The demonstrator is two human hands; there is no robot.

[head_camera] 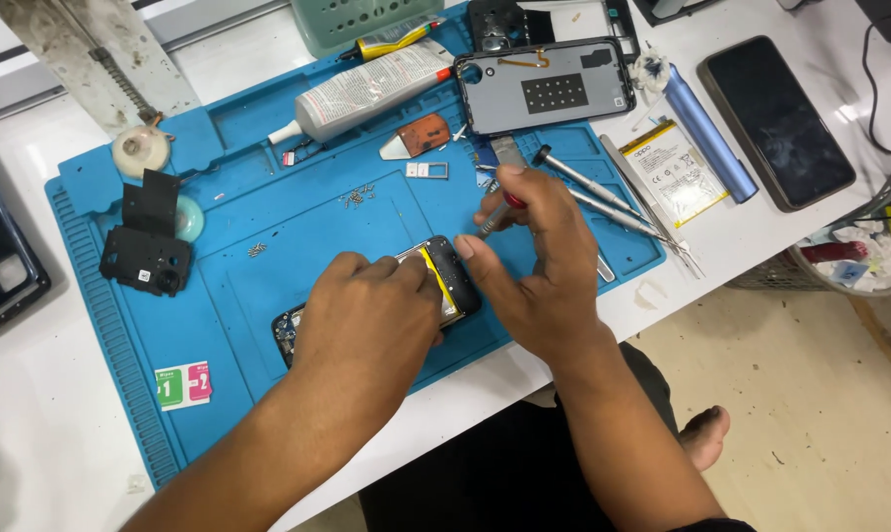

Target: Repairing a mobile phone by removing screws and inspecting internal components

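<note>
Hands meet over an opened phone [445, 278] lying near the centre of a blue repair mat [238, 296] on the white tabletop [51, 433]. Left hand [371, 320] is closed over the phone's body, pinning it down. Right hand [539, 266] pinches a red-handled screwdriver [496, 212], tip angled toward the phone's upper end. Loose screws [357, 197] sit at 11 o'clock from the phone, a grey back cover [544, 87] at 1 o'clock.

blue mat [268, 207]; white table [32, 424]; black phone [450, 281] with yellow strip; red-handled screwdriver [496, 212]; grey back cover [544, 89]
</note>
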